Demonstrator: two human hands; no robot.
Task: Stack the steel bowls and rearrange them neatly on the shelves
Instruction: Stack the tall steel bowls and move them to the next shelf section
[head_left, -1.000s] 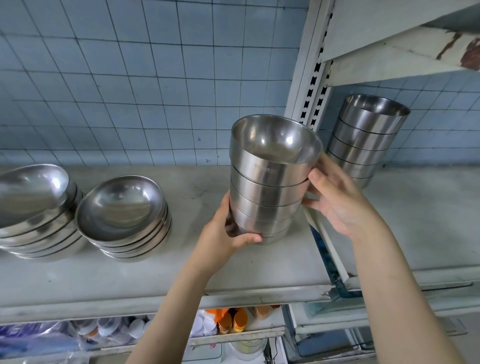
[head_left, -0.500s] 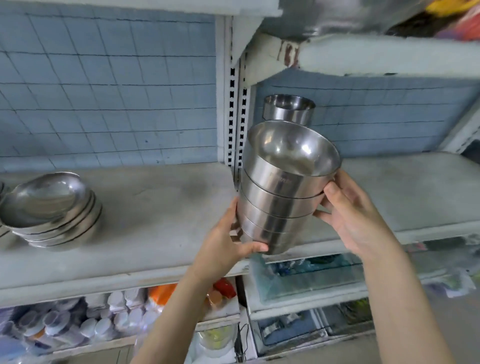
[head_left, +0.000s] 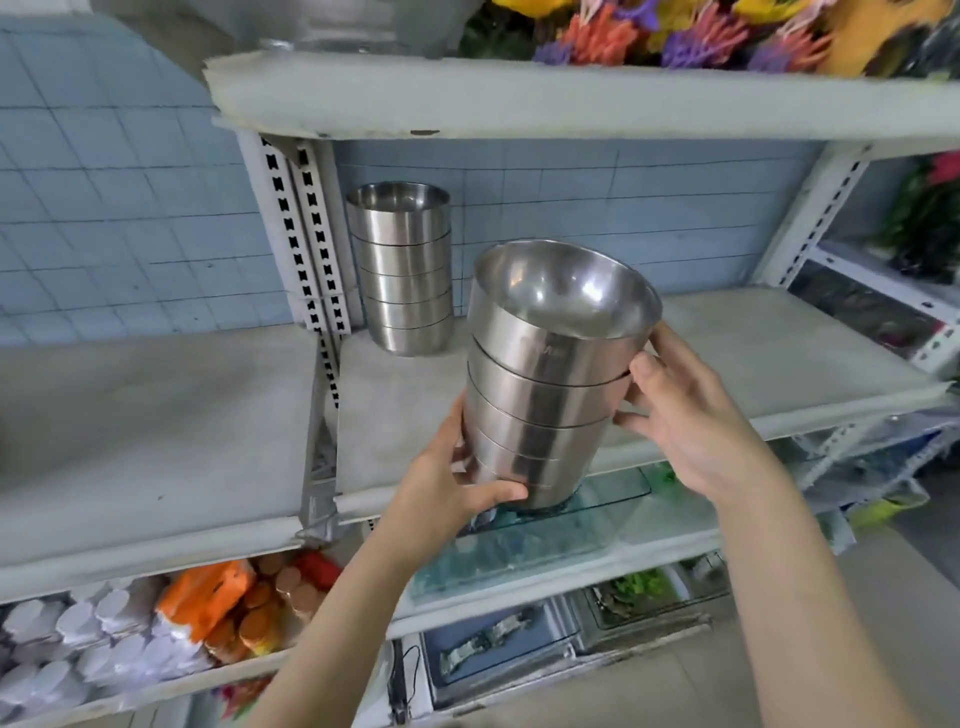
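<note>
I hold a stack of several nested steel bowls (head_left: 550, 384) in the air, in front of the right-hand shelf (head_left: 769, 358). My left hand (head_left: 447, 488) grips its lower left side and bottom. My right hand (head_left: 691, 415) presses against its upper right side. The stack leans slightly, its open top facing me. A second stack of steel bowls (head_left: 402, 270) stands upright at the back left of that right-hand shelf, next to the slotted upright post (head_left: 306, 244).
The left-hand shelf (head_left: 140, 421) lies at the same height. An upper shelf (head_left: 519, 98) carries colourful artificial flowers (head_left: 675, 31). Below are white bottles (head_left: 67, 644), orange packets (head_left: 208, 597) and clear plastic boxes (head_left: 524, 540). A tiled wall is behind.
I have carried the bowl stack rightward, from over the left shelf to in front of the right shelf. The view has swung right, so the wide bowl stacks on the left are out of sight.
</note>
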